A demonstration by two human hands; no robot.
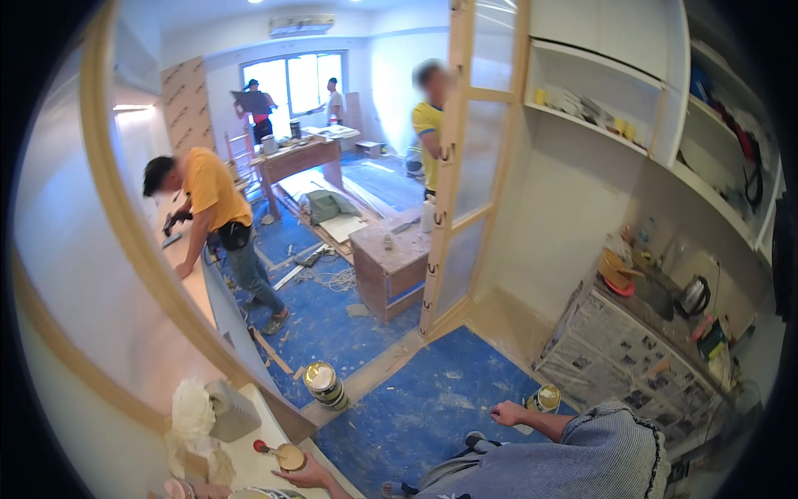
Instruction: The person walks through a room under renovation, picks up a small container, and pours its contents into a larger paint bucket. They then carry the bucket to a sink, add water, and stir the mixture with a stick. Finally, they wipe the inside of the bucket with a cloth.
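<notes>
Peering down past the lower edge, only partly seeing the left hand (303, 476): wrist and forearm cut off by the frame, fingers curled loosely beside a small open tin (290, 456) with a tan inside, touching its near side on the white desk (249, 432). Cannot tell whether that grip truly clasps the tin or merely rests against it. Just left of the tin, a red-tipped tool (262, 447), too small to make out further. Farther left, a grey canister (231, 410) beside a wad of white cloth (193, 412); another rim at the bottom edge mostly cropped away.

Reaching out to the right, bent at the elbow in a striped sleeve (607, 453), the right hand (507, 412), knuckles up, fingers folded, close by a small paint can (546, 397) on the blue floor covering (416, 407); can partly hidden behind the wrist, so contact unclear.

Standing apart on the wooden threshold, a larger open paint can (322, 381). Beyond, a person in a yellow shirt (212, 191) leaning over a long counter, others blurred farther back.
</notes>
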